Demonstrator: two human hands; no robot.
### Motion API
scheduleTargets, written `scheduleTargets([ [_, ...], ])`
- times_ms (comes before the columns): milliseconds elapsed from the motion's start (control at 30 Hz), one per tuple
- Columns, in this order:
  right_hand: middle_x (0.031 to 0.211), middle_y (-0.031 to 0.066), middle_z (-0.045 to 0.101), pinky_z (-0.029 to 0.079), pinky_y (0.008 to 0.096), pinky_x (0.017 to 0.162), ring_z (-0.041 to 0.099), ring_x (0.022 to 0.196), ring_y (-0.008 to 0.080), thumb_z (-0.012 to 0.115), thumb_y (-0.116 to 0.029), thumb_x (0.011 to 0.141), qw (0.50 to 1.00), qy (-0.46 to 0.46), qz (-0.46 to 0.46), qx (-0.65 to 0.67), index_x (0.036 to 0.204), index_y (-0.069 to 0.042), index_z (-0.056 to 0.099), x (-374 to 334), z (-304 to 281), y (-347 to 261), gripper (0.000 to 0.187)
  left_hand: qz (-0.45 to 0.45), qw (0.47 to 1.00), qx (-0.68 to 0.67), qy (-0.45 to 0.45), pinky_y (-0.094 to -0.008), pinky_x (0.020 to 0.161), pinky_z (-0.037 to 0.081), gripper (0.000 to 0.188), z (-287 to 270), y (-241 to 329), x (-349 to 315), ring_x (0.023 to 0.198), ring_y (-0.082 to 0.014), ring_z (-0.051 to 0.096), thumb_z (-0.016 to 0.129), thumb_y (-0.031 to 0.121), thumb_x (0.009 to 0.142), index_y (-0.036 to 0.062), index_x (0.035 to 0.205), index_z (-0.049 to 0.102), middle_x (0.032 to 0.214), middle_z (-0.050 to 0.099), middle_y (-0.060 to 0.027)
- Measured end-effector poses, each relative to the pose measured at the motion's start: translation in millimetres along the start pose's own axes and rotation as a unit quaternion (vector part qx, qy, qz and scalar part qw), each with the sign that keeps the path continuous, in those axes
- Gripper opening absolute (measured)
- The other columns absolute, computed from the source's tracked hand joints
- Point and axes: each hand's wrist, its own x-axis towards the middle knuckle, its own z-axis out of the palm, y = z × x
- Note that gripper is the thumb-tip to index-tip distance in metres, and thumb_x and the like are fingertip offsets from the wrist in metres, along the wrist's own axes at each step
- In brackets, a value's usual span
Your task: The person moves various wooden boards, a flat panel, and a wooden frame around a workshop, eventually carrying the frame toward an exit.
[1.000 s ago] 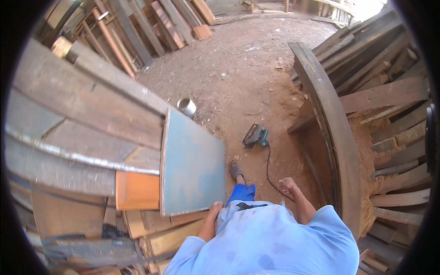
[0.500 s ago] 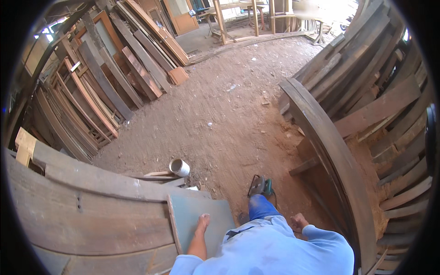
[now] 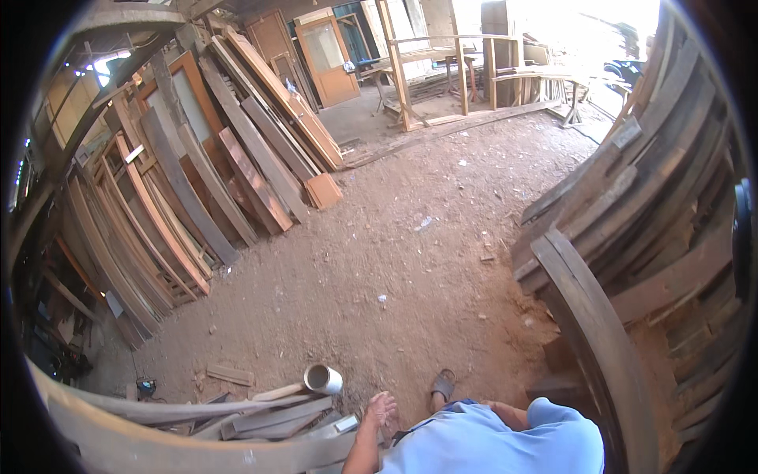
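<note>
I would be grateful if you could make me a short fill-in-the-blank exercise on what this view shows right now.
1. The person's bare left hand is open and holds ____.
2. In the picture, the white cylindrical can is to the upper ____ of that hand.
3. The loose cloth shirt on the person is light ____ in colour.

Missing words: nothing; left; blue.

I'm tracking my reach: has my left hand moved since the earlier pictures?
Yes, forward: judged against the white can lying by the boards, your left hand now appears much nearer to it.
</note>
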Motion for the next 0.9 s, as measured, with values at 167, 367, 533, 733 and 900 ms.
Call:
scheduleTargets([
  [167,0.069,0.0152,0.061,0.045,0.0434,0.055,0.059,0.063,0.0341,0.059,-0.022,0.071,0.834,0.077,-0.364,-0.408,0.072,-0.007,0.061,113,-157,-101,0.015,0.033,0.998,-0.020,0.041,-0.0323,0.064,0.047,0.032,-8,89,101,0.072,-0.0179,0.056,0.053,0.032,0.085,0.0075,0.105,0.056,0.095,0.060,-0.0134],
  [367,0.087,0.0220,0.062,0.047,0.0465,0.073,0.060,0.083,0.0383,0.047,-0.028,0.083,0.911,0.283,-0.280,-0.108,0.085,-0.003,0.063,140,-285,-324,0.030,0.062,0.782,0.616,0.067,-0.0459,0.078,0.047,0.031,-42,103,178,0.090,-0.0347,0.059,0.044,0.023,0.087,0.0035,0.103,0.061,0.095,0.063,-0.0166],
  [533,0.099,0.0249,0.060,0.045,0.0462,0.082,0.058,0.095,0.0391,0.045,-0.030,0.084,0.925,0.302,-0.230,0.005,0.101,-0.004,0.063,177,-364,-364,0.036,-0.003,0.837,0.547,0.017,-0.0453,0.080,0.047,0.033,25,169,239,0.094,-0.0342,0.058,0.046,0.027,0.086,0.0022,0.104,0.060,0.099,0.062,-0.0162],
  [733,0.081,0.0215,0.063,0.049,0.0424,0.069,0.062,0.076,0.0352,0.048,-0.029,0.079,0.941,0.286,-0.036,-0.176,0.075,-0.005,0.067,254,-411,-221,0.031,0.051,0.801,0.596,-0.029,-0.0447,0.083,0.046,0.037,106,321,398,0.098,-0.0335,0.057,0.049,0.030,0.085,0.0007,0.106,0.060,0.103,0.062,-0.0157],
  [900,0.075,0.0154,0.065,0.049,0.0369,0.056,0.063,0.067,0.0239,0.056,-0.027,0.076,0.940,0.253,0.218,0.070,0.078,-0.002,0.068,238,-424,-196,0.028,0.001,0.806,0.591,0.039,-0.0407,0.086,0.044,0.038,192,513,563,0.103,-0.0273,0.056,0.051,0.029,0.085,0.0023,0.111,0.058,0.109,0.060,-0.0160],
])
